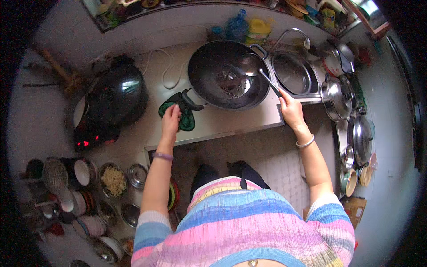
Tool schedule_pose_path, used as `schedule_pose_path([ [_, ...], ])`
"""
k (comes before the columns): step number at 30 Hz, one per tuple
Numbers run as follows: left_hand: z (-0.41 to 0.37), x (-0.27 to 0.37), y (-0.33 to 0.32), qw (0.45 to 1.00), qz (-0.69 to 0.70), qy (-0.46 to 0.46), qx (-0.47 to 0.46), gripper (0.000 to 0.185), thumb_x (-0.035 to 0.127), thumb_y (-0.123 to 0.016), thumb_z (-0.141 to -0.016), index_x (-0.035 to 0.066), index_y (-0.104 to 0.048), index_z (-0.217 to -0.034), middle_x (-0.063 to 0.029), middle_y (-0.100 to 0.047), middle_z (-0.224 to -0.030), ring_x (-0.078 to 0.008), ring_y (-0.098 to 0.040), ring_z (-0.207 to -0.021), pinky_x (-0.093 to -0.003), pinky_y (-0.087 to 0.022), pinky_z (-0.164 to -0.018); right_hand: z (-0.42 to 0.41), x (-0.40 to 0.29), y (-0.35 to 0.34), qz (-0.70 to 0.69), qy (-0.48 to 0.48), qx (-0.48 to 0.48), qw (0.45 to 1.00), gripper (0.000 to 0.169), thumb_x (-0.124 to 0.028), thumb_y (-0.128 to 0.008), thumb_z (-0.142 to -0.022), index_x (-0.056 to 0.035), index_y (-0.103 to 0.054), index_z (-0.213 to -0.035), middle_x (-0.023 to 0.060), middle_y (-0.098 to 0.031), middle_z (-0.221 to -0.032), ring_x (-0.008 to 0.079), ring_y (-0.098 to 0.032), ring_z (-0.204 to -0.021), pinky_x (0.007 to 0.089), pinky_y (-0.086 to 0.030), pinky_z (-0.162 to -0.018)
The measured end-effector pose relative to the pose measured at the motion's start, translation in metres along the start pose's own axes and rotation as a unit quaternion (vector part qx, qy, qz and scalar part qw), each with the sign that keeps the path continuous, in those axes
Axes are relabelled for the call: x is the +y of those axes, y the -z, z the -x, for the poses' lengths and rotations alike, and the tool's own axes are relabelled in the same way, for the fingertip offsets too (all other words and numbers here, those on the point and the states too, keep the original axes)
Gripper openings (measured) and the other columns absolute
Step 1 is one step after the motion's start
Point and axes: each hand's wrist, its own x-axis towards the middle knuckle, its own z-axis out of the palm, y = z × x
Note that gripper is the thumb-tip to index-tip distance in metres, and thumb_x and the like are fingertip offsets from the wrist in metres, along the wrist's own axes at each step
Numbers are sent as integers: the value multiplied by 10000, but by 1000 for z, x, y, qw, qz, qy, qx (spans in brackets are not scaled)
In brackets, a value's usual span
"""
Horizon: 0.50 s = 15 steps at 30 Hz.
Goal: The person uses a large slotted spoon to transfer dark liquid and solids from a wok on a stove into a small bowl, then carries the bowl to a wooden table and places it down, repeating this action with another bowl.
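A large dark wok (230,50) stands on the pale counter, with a little shiny liquid and dark bits at its bottom. My right hand (292,108) grips the black handle of a metal ladle (252,63), whose bowl is inside the wok on the right. On the left, a dark green cloth (187,120) lies against the wok's near-left handle (192,101). My left hand (170,120) is over this cloth, its fingers curled and slightly blurred. Whether they pinch the cloth cannot be made out.
To the right is a sink (315,78) holding a metal basin (290,75) under a curved faucet (295,30). A black electric cooker (123,90) with red lights stands left. Noodle-like strips fill a bowl (114,180) among several dishes. A lidded steel pot (337,98) sits far right.
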Motion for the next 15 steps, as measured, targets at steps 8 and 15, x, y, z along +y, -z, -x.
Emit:
schedule_pose_path([
  [8,-57,14,-70,931,336,130,63,272,278,-493,-909,67,-432,-749,27,-329,-572,-86,-281,-455,-255,-261,-407,-18,28,-13,52,-36,-53,997,276,-147,-532,-827,-116,-577,-1097,175,-614,-905,347,-605,-748,433,-483,-652],
  [15,-61,36,-69,948,300,86,55,279,268,-488,-914,69,-430,-727,30,-316,-556,-82,-262,-434,-247,-226,-384,-59,59,-40,67,44,-62,995,301,-159,-529,-829,-154,-555,-1129,181,-619,-764,351,-601,-675,456,-474,-579],
])
